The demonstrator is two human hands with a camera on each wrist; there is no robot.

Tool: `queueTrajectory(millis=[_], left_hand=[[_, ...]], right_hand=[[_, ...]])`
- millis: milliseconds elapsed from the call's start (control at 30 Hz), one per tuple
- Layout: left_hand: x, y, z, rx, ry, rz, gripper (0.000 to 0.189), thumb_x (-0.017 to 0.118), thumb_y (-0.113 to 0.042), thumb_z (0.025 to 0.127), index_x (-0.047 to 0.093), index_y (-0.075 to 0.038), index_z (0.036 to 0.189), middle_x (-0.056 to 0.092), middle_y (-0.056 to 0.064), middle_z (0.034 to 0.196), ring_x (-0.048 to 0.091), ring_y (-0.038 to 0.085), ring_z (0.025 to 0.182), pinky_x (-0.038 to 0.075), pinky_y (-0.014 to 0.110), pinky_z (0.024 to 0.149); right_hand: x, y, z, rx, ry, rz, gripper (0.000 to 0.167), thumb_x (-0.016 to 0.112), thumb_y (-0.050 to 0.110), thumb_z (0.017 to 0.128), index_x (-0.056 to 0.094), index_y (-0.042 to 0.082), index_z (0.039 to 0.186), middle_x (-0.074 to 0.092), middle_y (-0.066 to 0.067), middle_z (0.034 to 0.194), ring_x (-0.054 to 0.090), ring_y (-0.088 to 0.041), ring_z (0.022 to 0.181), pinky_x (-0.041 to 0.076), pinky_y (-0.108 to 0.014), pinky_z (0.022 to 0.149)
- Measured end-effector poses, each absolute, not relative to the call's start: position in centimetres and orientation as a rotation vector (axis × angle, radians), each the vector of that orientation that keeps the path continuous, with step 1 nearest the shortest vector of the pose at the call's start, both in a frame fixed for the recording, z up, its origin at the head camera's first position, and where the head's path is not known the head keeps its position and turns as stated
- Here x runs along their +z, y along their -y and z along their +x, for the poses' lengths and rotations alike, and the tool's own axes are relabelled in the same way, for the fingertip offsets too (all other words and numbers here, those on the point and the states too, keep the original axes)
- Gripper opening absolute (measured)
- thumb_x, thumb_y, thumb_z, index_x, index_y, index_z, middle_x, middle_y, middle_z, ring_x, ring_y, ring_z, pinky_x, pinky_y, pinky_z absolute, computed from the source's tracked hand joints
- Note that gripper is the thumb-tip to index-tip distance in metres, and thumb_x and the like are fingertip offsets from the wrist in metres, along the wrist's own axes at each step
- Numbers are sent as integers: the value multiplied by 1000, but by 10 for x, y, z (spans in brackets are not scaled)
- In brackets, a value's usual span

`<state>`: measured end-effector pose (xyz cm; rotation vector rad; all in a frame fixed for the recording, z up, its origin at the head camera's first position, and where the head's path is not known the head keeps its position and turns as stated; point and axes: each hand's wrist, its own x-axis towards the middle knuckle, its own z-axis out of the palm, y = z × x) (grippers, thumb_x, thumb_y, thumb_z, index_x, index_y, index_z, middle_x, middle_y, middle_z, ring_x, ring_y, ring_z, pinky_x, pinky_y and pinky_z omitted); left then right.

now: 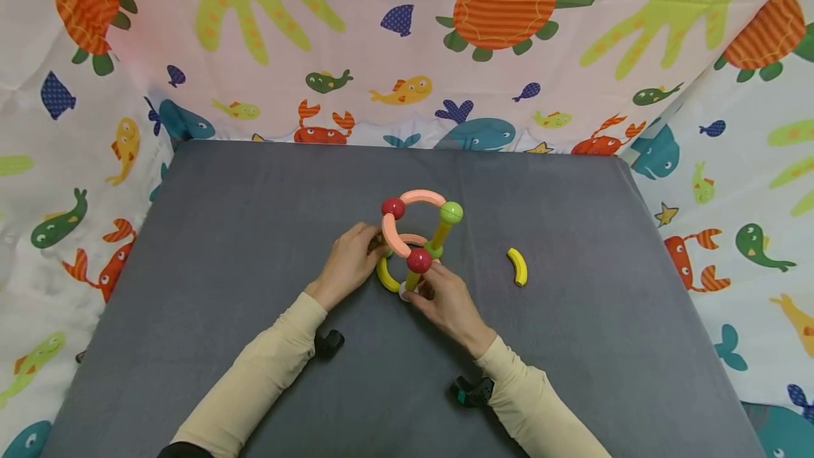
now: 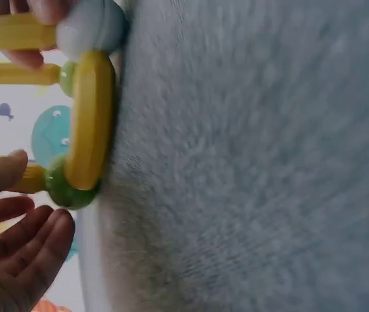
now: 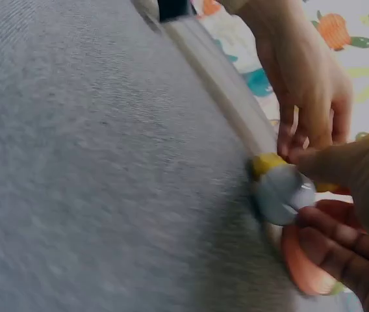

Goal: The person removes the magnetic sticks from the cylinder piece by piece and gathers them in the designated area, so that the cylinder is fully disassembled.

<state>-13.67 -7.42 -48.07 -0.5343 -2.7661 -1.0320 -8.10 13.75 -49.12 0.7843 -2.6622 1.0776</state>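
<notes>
A magnetic ball-and-rod toy frame stands near the middle of the table, with salmon curved rods (image 1: 422,196), red balls (image 1: 419,261) and a light green ball (image 1: 451,213) forming its upper ring. Straight yellow rods (image 1: 440,236) run down to a lower ring. There a curved yellow rod (image 2: 92,117) joins a green ball (image 2: 69,184) and a grey-white ball (image 3: 282,195). On the frame's left side, my left hand (image 1: 348,263) pinches an upright yellow rod just above the green ball. My right hand (image 1: 453,309) grips the near yellow rod right by the grey-white ball.
A loose curved yellow rod (image 1: 518,267) lies on the grey table (image 1: 572,345) to the right of the frame. Behind and beside the table hangs a cloth (image 1: 254,112) printed with sea animals. A dark wrist device (image 1: 472,392) sits at my right wrist.
</notes>
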Motion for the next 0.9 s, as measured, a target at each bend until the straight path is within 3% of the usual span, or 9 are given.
queueTrajectory(millis=[100, 267, 333, 633, 767, 900], left_hand=[[-467, 76, -125, -1257, 2770, -424, 20, 65, -17, 94, 65, -5, 110, 64, 9, 96, 62, 18, 81, 54, 33, 73], [-430, 75, -107, -1910, 2609, -260, 18, 59, -22, 98, 57, -5, 104, 67, 17, 93, 66, 32, 83, 54, 27, 71], [-421, 73, -104, -2071, 2531, -236, 21, 60, -25, 98, 55, -5, 102, 67, 18, 90, 67, 35, 82, 54, 27, 69], [-414, 64, -102, -2195, 2474, -166, 23, 69, -21, 93, 55, -4, 99, 66, 14, 93, 69, 26, 81, 57, 43, 74], [-413, 65, -103, -2229, 2445, -135, 22, 70, -17, 91, 54, -3, 99, 68, 16, 94, 70, 22, 79, 58, 43, 75], [-413, 67, -104, -2245, 2441, -142, 23, 70, -17, 91, 54, -2, 100, 68, 17, 97, 71, 25, 82, 58, 40, 76]], right_hand=[[-476, -145, -80, 1154, 2721, 756, 32, 77, 16, 83, 64, 10, 112, 63, -8, 89, 61, -15, 68, 52, -26, 62], [-435, -155, -83, 1335, 2615, 692, 51, 67, 10, 84, 55, 10, 133, 67, -9, 105, 57, -11, 69, 50, -31, 58], [-425, -152, -85, 1341, 2548, 713, 46, 70, 10, 84, 58, 8, 129, 67, -6, 108, 56, -10, 68, 48, -30, 56], [-420, -135, -88, 1276, 2461, 776, 33, 80, 11, 81, 68, 9, 112, 64, -2, 90, 52, -11, 63, 46, -30, 54], [-420, -130, -90, 1218, 2422, 802, 28, 78, 9, 81, 68, 9, 108, 64, -4, 89, 51, -16, 61, 45, -30, 53], [-420, -127, -91, 1199, 2411, 821, 21, 73, 8, 83, 69, 9, 103, 62, -4, 90, 48, -12, 62, 43, -29, 52]])
